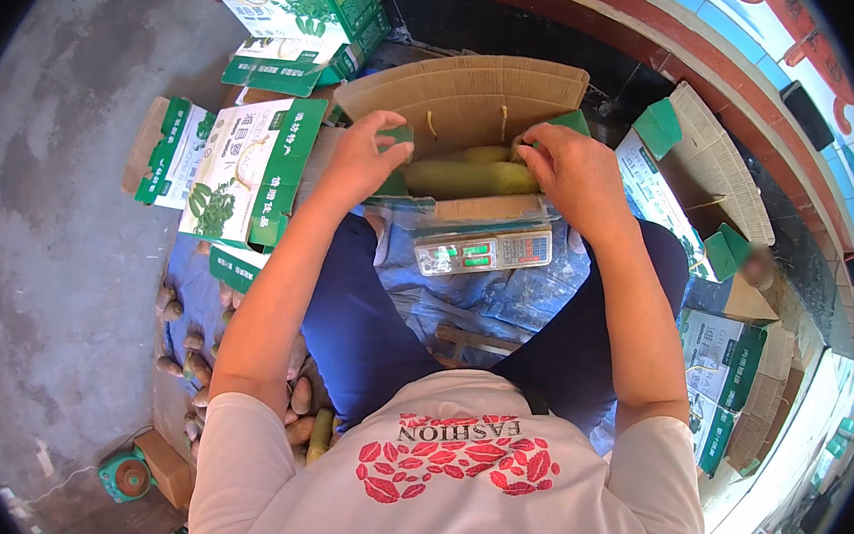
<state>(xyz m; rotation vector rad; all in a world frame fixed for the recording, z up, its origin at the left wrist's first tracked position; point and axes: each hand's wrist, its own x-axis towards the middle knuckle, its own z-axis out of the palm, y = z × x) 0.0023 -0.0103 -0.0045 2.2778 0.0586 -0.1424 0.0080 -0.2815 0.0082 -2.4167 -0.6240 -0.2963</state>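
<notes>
An open cardboard carton (467,79) stands in front of me, its tall back flap raised with two cord loops on it. Long pale-green radishes (469,178) lie inside. My left hand (363,157) is closed with thumb and fingers on the carton's green left side flap (390,179). At the opposite end, my right hand (573,173) has its thumb and fingertips pinched at the green right side flap (571,124), which it partly hides. Just below the carton's near edge, a digital scale (483,251) shows its lit displays and keypad.
Green-and-white cartons (249,168) are piled at the left. More open cartons (660,180) stand at the right. Reddish-brown root vegetables (302,395) lie on blue sheeting beside my left leg. A dark wall (526,34) runs behind the carton. A small green device (127,476) sits lower left.
</notes>
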